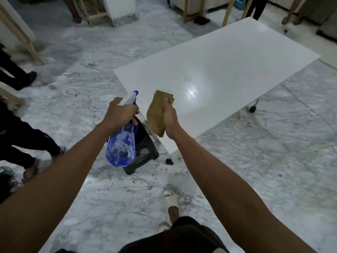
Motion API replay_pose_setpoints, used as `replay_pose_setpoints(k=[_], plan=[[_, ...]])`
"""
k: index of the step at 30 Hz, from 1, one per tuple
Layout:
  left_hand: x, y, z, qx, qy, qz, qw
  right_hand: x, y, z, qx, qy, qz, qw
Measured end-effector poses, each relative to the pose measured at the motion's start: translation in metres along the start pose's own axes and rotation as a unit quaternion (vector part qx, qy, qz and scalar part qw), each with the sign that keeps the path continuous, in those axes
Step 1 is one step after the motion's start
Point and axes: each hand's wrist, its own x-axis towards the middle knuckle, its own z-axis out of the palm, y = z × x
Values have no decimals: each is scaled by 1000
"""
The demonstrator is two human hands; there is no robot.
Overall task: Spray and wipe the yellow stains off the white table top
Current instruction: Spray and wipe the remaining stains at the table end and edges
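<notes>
The white table top [228,66] stretches from the centre to the upper right, glossy, with a wet-looking glare patch near its front part; I see no yellow stain on it. My left hand [120,114] grips the neck of a clear spray bottle [121,147] with blue liquid, its nozzle pointing toward the table's near corner. My right hand [168,121] holds a folded tan cloth [156,115] upright, just over the table's near edge and off the surface.
A black plastic stool [145,152] stands on the marble floor under the table's near corner, behind the bottle. Crumbs and yellowish spots lie on the floor near my feet. People's legs [21,143] are at the left and along the back. Wooden frames [189,10] stand behind.
</notes>
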Motion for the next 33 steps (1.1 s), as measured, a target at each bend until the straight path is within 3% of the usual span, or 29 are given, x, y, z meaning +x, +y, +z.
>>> replay_pose_setpoints(k=[7,9,16,20,25,33], plan=[[37,2,-39,-43,71,-10,997,67,-7,51,64,-126,54,988],[47,1,-58,-70,98,-22,992,79,-14,75,-30,-102,37,994],[84,-23,-140,-111,177,-52,977,108,-24,175,-65,-139,56,987],[119,-42,-195,-105,178,-51,977,143,-7,241,-46,-153,77,984],[188,-62,-282,-85,168,-11,982,198,-1,345,-41,-123,90,987],[318,-78,-392,36,137,45,989,279,-8,469,-15,-30,78,996]])
